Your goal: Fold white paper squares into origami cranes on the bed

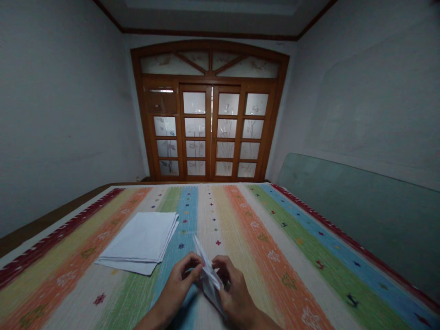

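Observation:
A folded piece of white paper [207, 273] is held between my two hands at the lower middle of the head view, its narrow pointed end tilted up and away from me. My left hand [181, 280] pinches its left side between thumb and fingers. On the other side my right hand [236, 288] grips the paper, with its thumb low and the index finger curled near the folded edge. The paper's lower end is partly hidden by my right hand. Left of my hands lies a stack of white paper sheets [140, 236], slightly fanned at the edges.
A striped, colourful cloth [271, 275] covers the table. A pale green headboard-like panel [357, 197] runs along the right side. Wooden doors with glass panes [210, 133] stand at the far end, between plain walls.

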`<state>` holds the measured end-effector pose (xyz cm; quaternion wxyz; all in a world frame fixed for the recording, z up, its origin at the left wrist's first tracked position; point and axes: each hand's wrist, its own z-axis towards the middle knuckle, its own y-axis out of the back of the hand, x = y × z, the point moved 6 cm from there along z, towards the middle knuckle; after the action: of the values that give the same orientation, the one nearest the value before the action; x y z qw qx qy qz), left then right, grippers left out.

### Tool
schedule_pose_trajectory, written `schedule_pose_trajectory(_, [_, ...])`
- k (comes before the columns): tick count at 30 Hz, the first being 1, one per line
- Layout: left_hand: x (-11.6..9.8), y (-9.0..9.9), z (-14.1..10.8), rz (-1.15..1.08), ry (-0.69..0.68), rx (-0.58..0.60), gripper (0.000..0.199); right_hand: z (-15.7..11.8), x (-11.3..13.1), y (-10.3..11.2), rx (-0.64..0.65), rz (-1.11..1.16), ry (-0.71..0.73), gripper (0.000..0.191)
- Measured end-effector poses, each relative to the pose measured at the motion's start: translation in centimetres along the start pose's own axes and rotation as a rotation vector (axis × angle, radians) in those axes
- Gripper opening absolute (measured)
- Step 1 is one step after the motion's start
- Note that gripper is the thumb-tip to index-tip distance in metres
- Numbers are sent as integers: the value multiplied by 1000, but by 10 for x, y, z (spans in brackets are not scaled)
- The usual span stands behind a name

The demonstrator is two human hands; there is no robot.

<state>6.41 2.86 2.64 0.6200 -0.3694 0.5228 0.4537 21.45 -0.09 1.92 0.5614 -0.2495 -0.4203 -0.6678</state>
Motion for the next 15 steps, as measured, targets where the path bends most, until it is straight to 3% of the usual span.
schedule_pose_trajectory(3, [-3, 0, -1, 1, -11, 25, 43, -1, 3, 1, -26, -71, 50, 22])
schedule_pose_trajectory(8, [5, -2, 0, -32, 50, 24, 46, -7, 16, 1, -43, -240, 295, 35])
schedule_pose_trajectory(15, [13, 1, 3, -27, 59, -50, 47, -9, 31, -7, 100, -249, 484, 43])
